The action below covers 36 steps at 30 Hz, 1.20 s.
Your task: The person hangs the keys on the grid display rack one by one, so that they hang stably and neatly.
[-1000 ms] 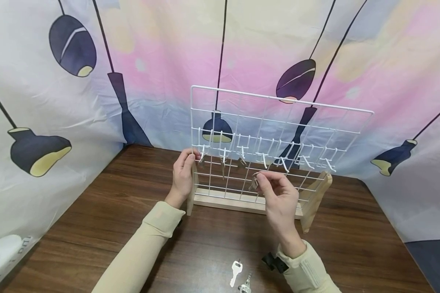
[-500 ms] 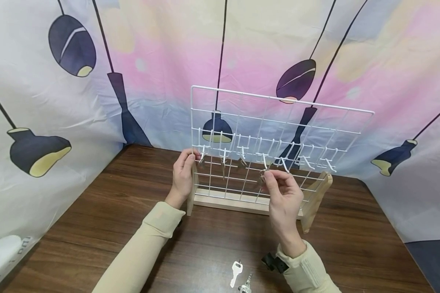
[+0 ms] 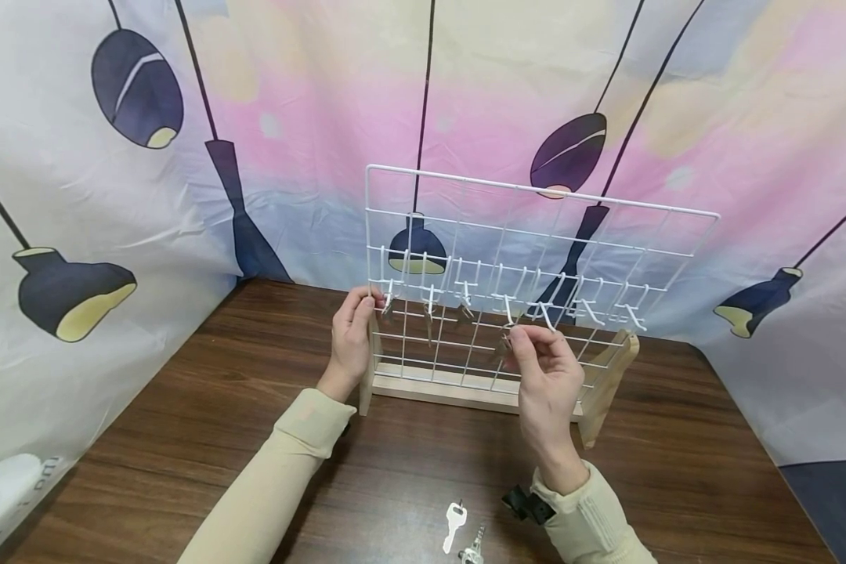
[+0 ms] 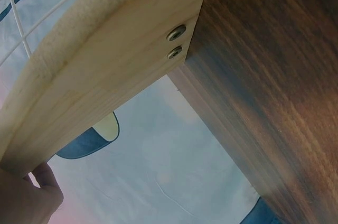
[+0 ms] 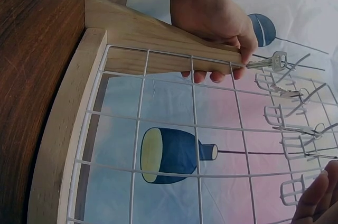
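Note:
A white wire grid rack point(image 3: 543, 188) with wooden ends stands on the table, a row of white hooks point(image 3: 592, 313) across it. My left hand point(image 3: 352, 329) grips the rack's left wooden upright point(image 4: 105, 71). My right hand point(image 3: 546, 376) pinches a small key point(image 3: 504, 345) by its ring, at the tip of the fourth hook from the left; whether the ring is over the hook is hard to see. Keys hang from the three hooks left of it, such as one key point(image 5: 268, 63) near my left hand in the right wrist view.
Near the front of the dark wooden table point(image 3: 268, 352) lie a flat key point(image 3: 454, 525) and another key point(image 3: 472, 551). A lamp-printed cloth point(image 3: 310, 102) hangs behind the rack. A white object point(image 3: 7, 501) stands at the left edge.
My right hand has moved right and slightly up, bringing the key to the fourth hook; over the last half second it has barely shifted. The left hand stays on the upright.

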Each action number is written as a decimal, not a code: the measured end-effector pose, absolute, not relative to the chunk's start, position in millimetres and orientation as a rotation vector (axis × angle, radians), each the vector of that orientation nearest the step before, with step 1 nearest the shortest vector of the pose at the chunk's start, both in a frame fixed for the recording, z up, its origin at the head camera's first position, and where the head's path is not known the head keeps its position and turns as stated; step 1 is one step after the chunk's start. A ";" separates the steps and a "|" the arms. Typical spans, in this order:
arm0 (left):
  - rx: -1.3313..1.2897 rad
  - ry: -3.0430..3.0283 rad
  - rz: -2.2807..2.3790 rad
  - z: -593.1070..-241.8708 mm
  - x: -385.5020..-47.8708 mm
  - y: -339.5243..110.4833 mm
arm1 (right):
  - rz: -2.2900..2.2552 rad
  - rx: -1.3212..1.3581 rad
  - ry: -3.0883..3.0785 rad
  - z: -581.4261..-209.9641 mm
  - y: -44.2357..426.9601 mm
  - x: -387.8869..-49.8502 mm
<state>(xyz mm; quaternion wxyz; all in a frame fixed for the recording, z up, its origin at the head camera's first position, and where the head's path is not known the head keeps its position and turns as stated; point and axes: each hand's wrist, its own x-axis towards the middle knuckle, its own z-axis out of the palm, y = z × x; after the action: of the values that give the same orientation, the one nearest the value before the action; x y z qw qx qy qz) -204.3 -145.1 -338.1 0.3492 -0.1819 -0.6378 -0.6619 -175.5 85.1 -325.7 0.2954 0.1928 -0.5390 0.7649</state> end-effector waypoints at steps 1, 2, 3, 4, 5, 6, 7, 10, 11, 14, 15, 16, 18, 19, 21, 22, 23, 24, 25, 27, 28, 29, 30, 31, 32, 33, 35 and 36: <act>-0.471 -1.654 -1.716 -338.2 -204.4 -145.1 | 2.038 0.511 -1.433 -325.4 85.0 -175.5; -0.471 -1.654 -1.713 -338.1 -204.4 -145.1 | 2.041 0.508 -1.432 -325.4 85.0 -175.5; -0.472 -1.655 -1.714 -338.2 -204.5 -145.1 | 2.043 0.504 -1.432 -325.4 85.0 -175.6; -0.472 -1.656 -1.716 -338.2 -204.5 -145.2 | 2.047 0.500 -1.431 -325.5 85.0 -175.8; -0.473 -1.655 -1.718 -338.4 -204.6 -145.3 | 2.044 0.496 -1.435 -325.7 85.0 -176.0; -0.475 -1.654 -1.719 -338.4 -204.8 -145.2 | 2.046 0.495 -1.432 -325.7 84.9 -176.2; -0.476 -1.653 -1.720 -338.4 -204.6 -145.3 | 2.042 0.492 -1.437 -325.8 84.9 -176.3; -0.475 -1.654 -1.713 -338.2 -204.4 -145.3 | 2.049 0.495 -1.431 -325.6 84.8 -176.3; -0.477 -1.653 -1.712 -338.2 -204.5 -145.3 | 2.051 0.495 -1.433 -325.6 84.7 -176.3; -0.477 -1.651 -1.706 -338.1 -204.6 -145.2 | 2.065 0.490 -1.433 -325.2 84.5 -176.1; -0.478 -1.651 -1.705 -338.1 -204.6 -145.1 | 2.066 0.486 -1.439 -325.1 84.4 -176.2; -0.480 -1.649 -1.704 -338.2 -204.6 -145.1 | 2.069 0.483 -1.443 -325.0 84.3 -176.1; -0.482 -1.648 -1.702 -338.3 -204.5 -145.1 | 2.072 0.479 -1.453 -324.9 84.0 -176.0; -0.483 -1.648 -1.701 -338.4 -204.6 -145.1 | 2.077 0.477 -1.457 -324.9 83.9 -175.9; -0.487 -1.645 -1.705 -338.6 -204.6 -145.1 | 2.082 0.473 -1.467 -324.9 83.5 -175.8; -0.487 -1.645 -1.706 -338.7 -204.8 -145.2 | 2.087 0.470 -1.470 -324.9 83.4 -175.6; -0.487 -1.644 -1.707 -338.8 -204.9 -145.2 | 2.090 0.464 -1.476 -325.1 83.1 -175.9; -0.488 -1.644 -1.706 -338.8 -205.1 -145.3 | 2.093 0.459 -1.482 -325.3 82.8 -176.1; -0.488 -1.643 -1.706 -338.9 -205.3 -145.3 | 2.097 0.454 -1.488 -325.5 82.5 -176.3; -0.488 -1.643 -1.707 -339.0 -205.5 -145.4 | 2.105 0.451 -1.495 -326.1 82.0 -176.9; -0.490 -1.643 -1.707 -339.0 -205.6 -145.5 | 2.110 0.452 -1.496 -326.4 81.8 -177.2; -0.492 -1.642 -1.709 -339.0 -205.5 -145.5 | 2.113 0.454 -1.500 -326.6 81.6 -177.6; -0.494 -1.641 -1.716 -339.0 -205.5 -145.5 | 2.117 0.458 -1.499 -326.9 81.4 -177.8; -0.495 -1.640 -1.723 -339.0 -205.4 -145.5 | 2.120 0.463 -1.496 -327.1 81.3 -178.0; -0.497 -1.639 -1.730 -339.0 -205.3 -145.4 | 2.123 0.466 -1.495 -327.3 81.2 -178.1; -0.499 -1.638 -1.738 -338.8 -205.1 -145.3 | 2.124 0.468 -1.494 -327.5 81.1 -178.3; -0.503 -1.629 -1.756 -338.8 -204.6 -145.0 | 2.125 0.470 -1.495 -327.9 81.2 -178.3; -0.503 -1.626 -1.765 -338.9 -204.6 -144.9 | 2.126 0.469 -1.493 -328.1 81.2 -178.4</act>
<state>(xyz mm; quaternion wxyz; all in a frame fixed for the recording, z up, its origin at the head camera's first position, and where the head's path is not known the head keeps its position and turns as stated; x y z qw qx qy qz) -204.6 -144.9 -338.9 0.3381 -0.1929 -0.6242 -0.6773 -178.4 81.2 -328.1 0.2482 0.1722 -0.5478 0.7802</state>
